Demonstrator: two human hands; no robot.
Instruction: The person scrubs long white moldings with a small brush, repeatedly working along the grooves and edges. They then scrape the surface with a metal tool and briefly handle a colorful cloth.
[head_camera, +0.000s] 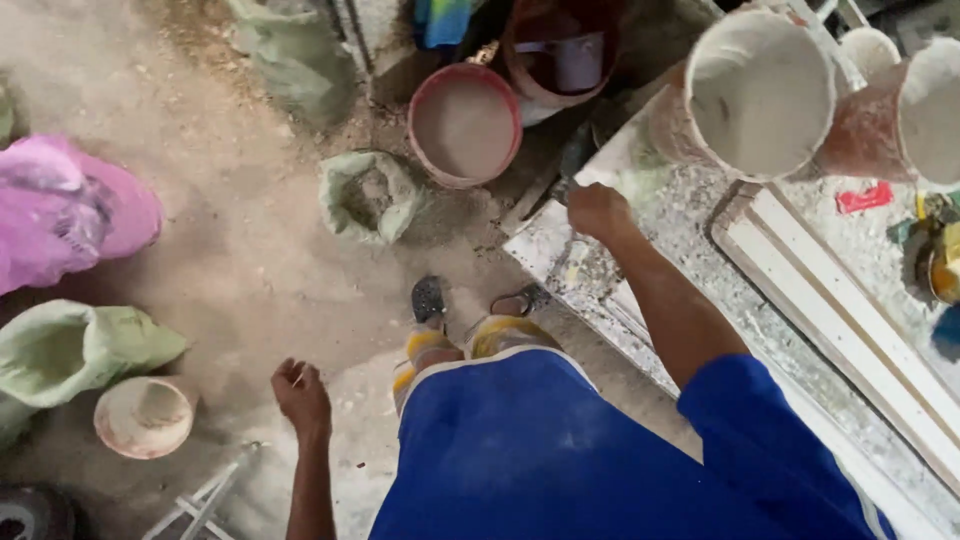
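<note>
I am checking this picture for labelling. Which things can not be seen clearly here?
Head view only:
- Right hand: closed on the table corner; its own fingers hide whether it grips anything.
- Two big buckets: blurred, the right one cut by the frame edge.
- Pink sack: cut by the left edge.
- Left hand: palm hidden.

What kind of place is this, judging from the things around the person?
Probably a plaster or cement casting workshop: open sacks of powder on a dusty floor, a bucket of grey mix, and a spattered workbench under the right hand.
</note>
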